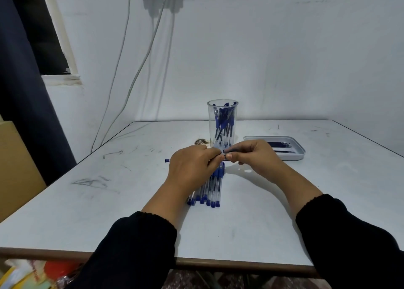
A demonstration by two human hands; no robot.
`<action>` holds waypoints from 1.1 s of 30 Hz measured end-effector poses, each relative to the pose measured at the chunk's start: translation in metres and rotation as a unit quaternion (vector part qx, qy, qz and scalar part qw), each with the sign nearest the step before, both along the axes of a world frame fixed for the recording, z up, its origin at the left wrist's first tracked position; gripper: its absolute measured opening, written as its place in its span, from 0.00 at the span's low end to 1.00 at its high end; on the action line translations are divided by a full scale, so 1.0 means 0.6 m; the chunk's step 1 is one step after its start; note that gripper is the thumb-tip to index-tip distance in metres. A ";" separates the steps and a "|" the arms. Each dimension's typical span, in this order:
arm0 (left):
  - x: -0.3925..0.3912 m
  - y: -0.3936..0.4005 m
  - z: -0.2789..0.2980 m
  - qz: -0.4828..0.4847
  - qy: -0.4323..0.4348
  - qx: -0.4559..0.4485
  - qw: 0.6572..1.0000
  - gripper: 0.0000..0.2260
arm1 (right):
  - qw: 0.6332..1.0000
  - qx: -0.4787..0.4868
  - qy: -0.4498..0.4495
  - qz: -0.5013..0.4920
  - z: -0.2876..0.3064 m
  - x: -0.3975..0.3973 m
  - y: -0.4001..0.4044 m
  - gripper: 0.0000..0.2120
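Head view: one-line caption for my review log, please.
Left hand and right hand pinch one pen above a row of blue-capped pens on the table, clear cup of pens behind.

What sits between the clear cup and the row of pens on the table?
Head view: left hand and right hand, pinching one pen between them.

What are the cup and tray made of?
Cup: clear, glossy plastic or glass, can't tell which; the pens inside show through its wall. Tray: probably plastic, matte pale grey, opaque, with rounded moulded corners and a raised rim.
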State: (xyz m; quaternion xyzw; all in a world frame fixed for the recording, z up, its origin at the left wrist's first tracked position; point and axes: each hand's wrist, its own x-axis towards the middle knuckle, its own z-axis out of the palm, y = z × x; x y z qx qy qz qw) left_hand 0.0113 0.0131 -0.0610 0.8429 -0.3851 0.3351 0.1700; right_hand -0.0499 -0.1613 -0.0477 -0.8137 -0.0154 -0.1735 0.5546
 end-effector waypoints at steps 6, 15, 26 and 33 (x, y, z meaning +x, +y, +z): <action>-0.003 -0.001 0.001 -0.014 -0.016 -0.001 1.000 0.11 | 1.000 -0.011 -0.001 0.001 -0.002 0.002 -0.004 0.06; 0.004 0.002 0.000 -0.008 0.029 0.025 0.999 0.14 | 1.000 -0.015 0.008 -0.004 -0.007 0.009 -0.013 0.06; 0.006 0.007 0.001 0.032 0.068 -0.011 0.997 0.14 | 0.976 -0.152 0.081 -0.134 -0.032 0.023 -0.044 0.05; 0.001 0.007 0.005 0.033 0.096 -0.031 0.994 0.12 | 0.946 -0.258 0.119 -0.156 -0.038 0.025 -0.037 0.09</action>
